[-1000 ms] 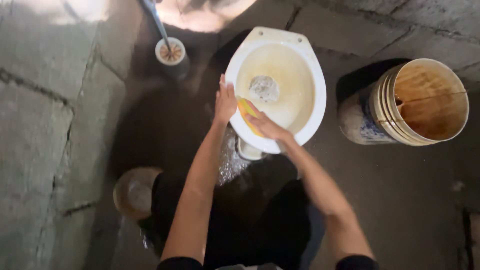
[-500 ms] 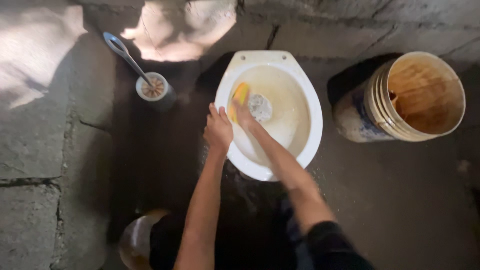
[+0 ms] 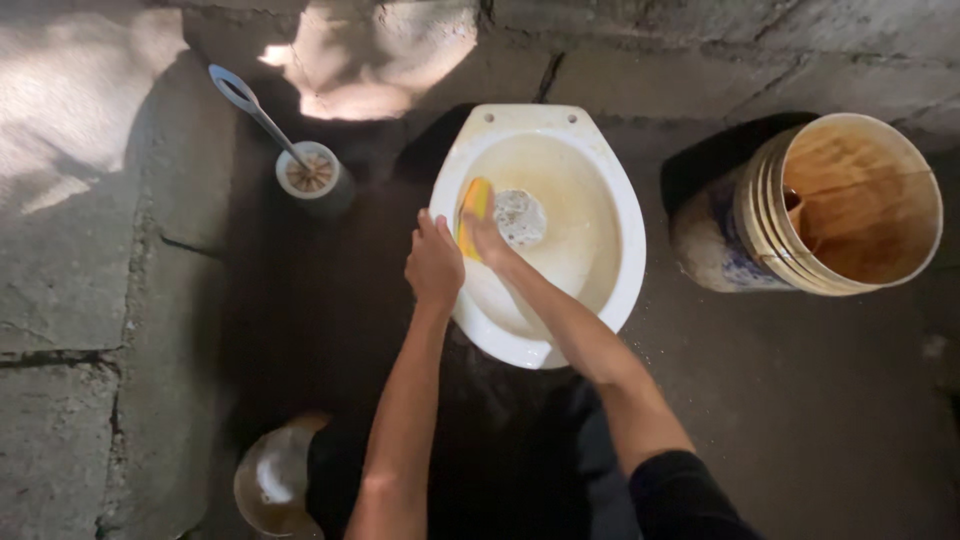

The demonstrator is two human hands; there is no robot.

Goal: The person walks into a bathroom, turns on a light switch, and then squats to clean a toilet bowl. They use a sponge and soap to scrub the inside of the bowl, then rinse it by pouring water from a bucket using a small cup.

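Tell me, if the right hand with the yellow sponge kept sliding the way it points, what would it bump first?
Probably the inner back wall of the toilet bowl; the right hand points up and slightly left inside it, though depth is unclear.

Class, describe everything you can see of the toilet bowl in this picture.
The toilet bowl is white, oval, glazed like ceramic, with no seat, two holes at its back and yellowish stains inside. It stands on a wet dark floor by the wall. The left hand rests on its rim; the right hand presses a yellow sponge inside.

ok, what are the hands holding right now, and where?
Right hand presses a yellow sponge against the inner wall of the toilet bowl, gripping its lower end. Left hand holds nothing; it rests on the rim.
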